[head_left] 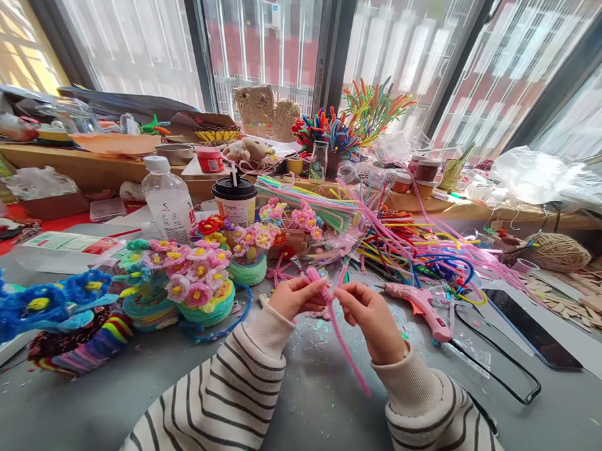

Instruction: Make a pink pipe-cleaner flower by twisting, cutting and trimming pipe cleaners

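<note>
- Left hand [294,296]: raised just above the table at the centre of the view, palm turned inward, fingers curled with thumb and fingertips pinched together.
- Right hand [371,318]: held just beside the left, nearly touching it, back of the hand toward the camera, fingers bent in a pinch.
- Both forearms come up from the bottom edge and angle inward toward each other, wrists slightly bent, covered by cream sleeves with dark stripes and plain cuffs.
</note>
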A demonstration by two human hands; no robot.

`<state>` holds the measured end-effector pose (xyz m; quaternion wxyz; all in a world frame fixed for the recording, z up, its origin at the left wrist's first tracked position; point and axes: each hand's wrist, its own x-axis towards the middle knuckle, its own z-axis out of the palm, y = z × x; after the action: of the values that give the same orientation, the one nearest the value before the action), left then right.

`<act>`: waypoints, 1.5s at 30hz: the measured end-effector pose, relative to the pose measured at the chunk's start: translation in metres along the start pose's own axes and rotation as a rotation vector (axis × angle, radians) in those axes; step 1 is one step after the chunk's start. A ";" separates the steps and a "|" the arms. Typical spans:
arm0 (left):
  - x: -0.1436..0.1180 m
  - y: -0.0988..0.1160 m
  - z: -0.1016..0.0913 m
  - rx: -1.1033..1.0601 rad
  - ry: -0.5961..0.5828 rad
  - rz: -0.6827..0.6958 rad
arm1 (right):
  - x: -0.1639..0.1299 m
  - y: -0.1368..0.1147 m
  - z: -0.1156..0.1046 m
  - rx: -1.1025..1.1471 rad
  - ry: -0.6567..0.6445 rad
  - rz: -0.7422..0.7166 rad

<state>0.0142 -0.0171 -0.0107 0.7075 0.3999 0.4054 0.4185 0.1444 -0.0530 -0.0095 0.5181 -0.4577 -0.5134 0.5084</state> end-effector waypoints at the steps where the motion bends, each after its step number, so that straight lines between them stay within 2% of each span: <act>1: 0.000 0.000 0.000 -0.025 0.000 0.000 | 0.000 0.001 0.002 0.046 0.019 -0.003; 5: 0.000 -0.002 0.002 -0.035 -0.061 -0.021 | -0.001 0.004 0.006 0.174 0.064 -0.016; 10: -0.004 -0.001 0.005 -0.004 -0.128 -0.009 | -0.002 -0.002 0.007 0.342 -0.063 0.112; 13: -0.006 0.001 0.005 -0.004 -0.164 -0.004 | -0.002 -0.004 0.007 0.312 -0.036 0.073; 17: -0.004 0.003 0.001 -0.070 -0.095 -0.004 | -0.001 -0.002 0.003 0.248 0.025 -0.036; 20: 0.000 0.003 -0.003 -0.083 -0.024 0.007 | -0.002 -0.001 0.002 0.250 0.046 -0.044; 25: 0.001 0.005 -0.005 -0.133 0.037 0.036 | -0.003 -0.001 0.007 0.390 0.030 0.045; 30: -0.002 0.007 -0.002 -0.152 -0.012 0.014 | 0.002 0.000 0.007 0.531 -0.048 0.181; 33: -0.001 0.007 -0.002 -0.147 -0.031 0.011 | 0.004 -0.002 -0.001 0.456 -0.073 0.196; 37: 0.000 0.007 -0.004 -0.184 0.020 0.039 | 0.003 -0.002 -0.010 0.172 -0.164 0.131; 39: 0.001 0.007 -0.005 -0.197 0.049 0.072 | 0.001 0.001 -0.007 0.059 -0.196 0.132; 42: 0.001 0.006 -0.007 -0.153 0.047 0.111 | -0.003 0.005 0.003 0.013 -0.233 0.152; 45: 0.001 0.006 -0.009 -0.012 -0.036 0.065 | -0.004 0.003 0.008 -0.111 -0.281 0.003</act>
<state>0.0046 -0.0125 -0.0087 0.7032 0.4162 0.3769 0.4362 0.1368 -0.0575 -0.0128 0.4143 -0.4106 -0.6077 0.5389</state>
